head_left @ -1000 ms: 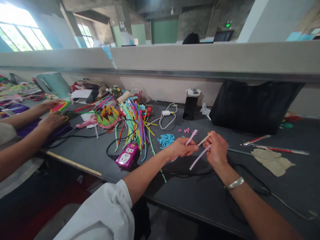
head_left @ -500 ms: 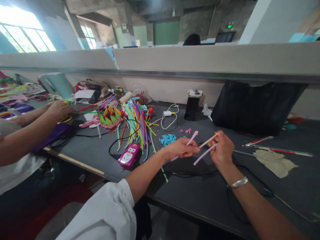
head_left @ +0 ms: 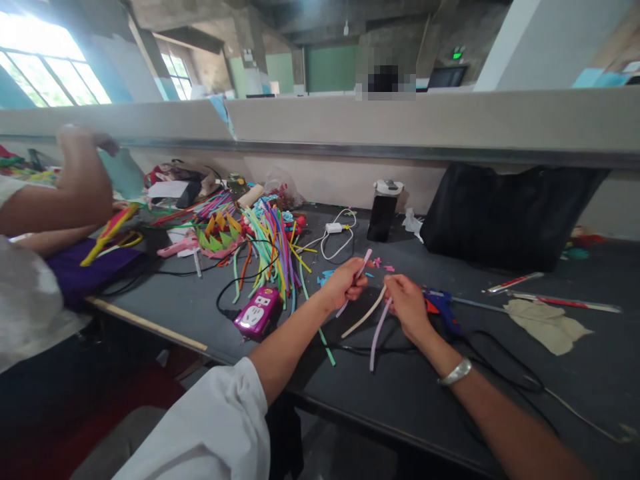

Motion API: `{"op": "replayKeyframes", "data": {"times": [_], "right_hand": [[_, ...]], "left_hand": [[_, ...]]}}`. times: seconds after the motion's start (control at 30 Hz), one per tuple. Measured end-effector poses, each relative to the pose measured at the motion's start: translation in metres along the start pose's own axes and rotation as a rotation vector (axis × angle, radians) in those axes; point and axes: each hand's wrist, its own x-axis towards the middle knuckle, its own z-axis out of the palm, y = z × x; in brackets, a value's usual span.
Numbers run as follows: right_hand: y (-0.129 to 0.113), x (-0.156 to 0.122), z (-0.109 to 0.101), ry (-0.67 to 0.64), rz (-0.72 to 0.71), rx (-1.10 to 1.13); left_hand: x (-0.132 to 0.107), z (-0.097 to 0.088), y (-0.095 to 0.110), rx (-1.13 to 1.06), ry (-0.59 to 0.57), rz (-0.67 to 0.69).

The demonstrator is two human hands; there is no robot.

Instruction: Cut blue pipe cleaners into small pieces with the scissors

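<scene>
My left hand (head_left: pixel 345 285) is closed round a lilac pipe cleaner (head_left: pixel 365 261), whose thicker end sticks up above the fingers and whose tail shows below. Close by on the right, the fingertips of my right hand (head_left: pixel 407 307) pinch a cream pipe cleaner (head_left: pixel 364 319) and another lilac pipe cleaner (head_left: pixel 379 340); both hang down, curving toward me. A blue and orange glue gun (head_left: pixel 444 310) lies just beyond my right wrist, partly hidden by the hand. Small pink pieces (head_left: pixel 384 268) and small blue pieces (head_left: pixel 327 275) are on the table behind my hands.
A bundle of coloured pipe cleaners (head_left: pixel 280 243) and a purple power socket (head_left: pixel 257 312) lie left. Behind stand a bottle (head_left: pixel 383 217) and a black bag (head_left: pixel 510 220). A beige cloth (head_left: pixel 547 325) and cables lie right. A co-worker's arm (head_left: pixel 75 193) reaches up at far left.
My hands have moved apart slightly, the right one leftward and down; the cream pipe cleaner now hangs free of my left hand. The glue gun is uncovered. The co-worker's arm has risen.
</scene>
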Motion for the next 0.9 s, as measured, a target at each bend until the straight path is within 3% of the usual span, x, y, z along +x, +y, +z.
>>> {"op": "replayKeyframes", "data": {"times": [0.1, 0.4, 0.67, 0.8, 0.9], "right_hand": [[0.007, -0.002, 0.002, -0.073, -0.016, -0.132], [0.009, 0.003, -0.006, -0.118, -0.256, -0.563], [0.001, -0.002, -0.008, -0.053, -0.295, -0.899], [-0.005, -0.002, -0.010, -0.014, -0.336, -1.064], [-0.013, -0.005, -0.013, -0.066, -0.298, -1.254]], "left_hand": [[-0.003, 0.002, 0.001, -0.012, -0.007, 0.048], [0.000, 0.002, -0.003, -0.085, -0.043, 0.092], [0.007, -0.012, 0.003, -0.130, 0.218, 0.174], [0.010, -0.016, 0.004, -0.149, 0.280, 0.169], [0.011, -0.017, 0.004, -0.148, 0.298, 0.153]]}}
